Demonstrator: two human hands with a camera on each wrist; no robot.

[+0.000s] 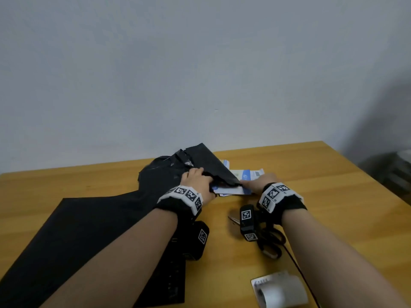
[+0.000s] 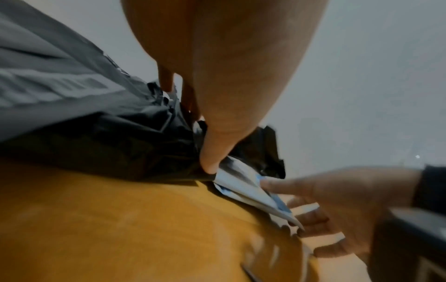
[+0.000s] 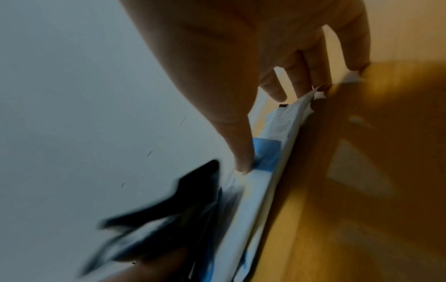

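A yellow wooden table carries black-handled scissors, with a black plastic bag spread left of the scissors, white-and-blue packets beyond them and a white roll nearer the camera.

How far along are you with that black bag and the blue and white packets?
Done: the crumpled black plastic bag is open at one end. In hand: the left hand grips that edge while the right hand holds the flat white and blue packets, half under the bag's mouth. Left: moving them fully out or in; I cannot tell which.
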